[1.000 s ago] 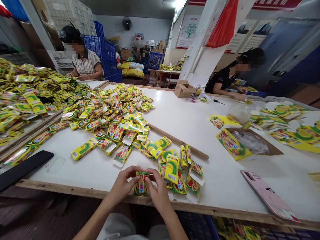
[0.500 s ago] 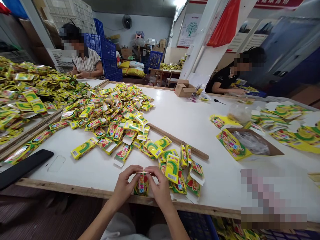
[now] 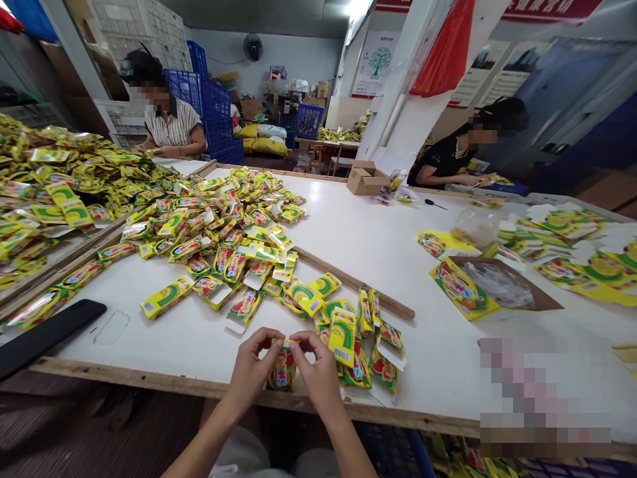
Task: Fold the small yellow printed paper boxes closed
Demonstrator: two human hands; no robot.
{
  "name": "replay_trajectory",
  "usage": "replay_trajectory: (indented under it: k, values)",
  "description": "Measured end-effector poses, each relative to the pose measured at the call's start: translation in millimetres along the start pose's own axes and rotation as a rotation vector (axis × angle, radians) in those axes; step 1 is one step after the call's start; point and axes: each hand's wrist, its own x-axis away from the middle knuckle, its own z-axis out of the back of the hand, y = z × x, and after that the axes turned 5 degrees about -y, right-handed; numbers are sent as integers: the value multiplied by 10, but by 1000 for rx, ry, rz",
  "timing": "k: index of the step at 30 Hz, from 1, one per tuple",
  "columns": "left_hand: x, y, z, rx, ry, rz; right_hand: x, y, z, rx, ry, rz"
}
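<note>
A small yellow-green candy box (image 3: 283,372) stands at the table's front edge between my hands, its printed front facing me. My left hand (image 3: 256,362) pinches its upper left corner, thumb and fingertips at the top flap. On the other side, my right hand (image 3: 314,362) grips the upper right corner the same way. Just right of my right hand lies a small cluster of similar boxes (image 3: 343,335), some with white flaps open. A large heap of the same boxes (image 3: 223,226) spreads beyond my hands to the left.
A wooden strip (image 3: 358,282) lies across the white table (image 3: 348,219). On the right are an open display carton (image 3: 462,289) and flat printed cardboard (image 3: 587,259). A black phone (image 3: 54,332) rests at the left edge. Two people work at the far side.
The white top flap seen edge-on between my fingertips is now folded down, and the box top looks closed. My hands have barely moved. The right-hand person's hands have shifted slightly.
</note>
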Motion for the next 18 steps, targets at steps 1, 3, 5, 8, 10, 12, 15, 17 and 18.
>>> replay_trajectory:
  k: [1, 3, 5, 8, 10, 12, 15, 17, 18]
  values:
    - [8, -17, 7, 1, -11, -11, 6, 2, 7, -14, -10, 0]
    - [37, -71, 31, -1, -29, -45, 34, 19, 18, -48, -29, 12]
    - [74, -129, 55, -10, -45, -87, 72, 49, 13, -85, -43, 42]
    - [131, -181, 64, -27, -63, -129, 125, 93, -32, -111, -60, 66]
    - [166, -188, 53, -26, -75, -125, 165, 100, -49, -93, -41, 68]
    - [195, -186, 43, -7, -86, -102, 232, 79, 21, -31, 17, 96]
    - [210, -187, 53, 14, -77, -61, 423, -2, 440, 157, 240, 155]
    - [194, -192, 66, -12, -63, -33, 598, -73, 936, 342, 492, 138]
    - [180, -195, 67, -34, -61, -20, 688, -108, 1217, 457, 624, 102]
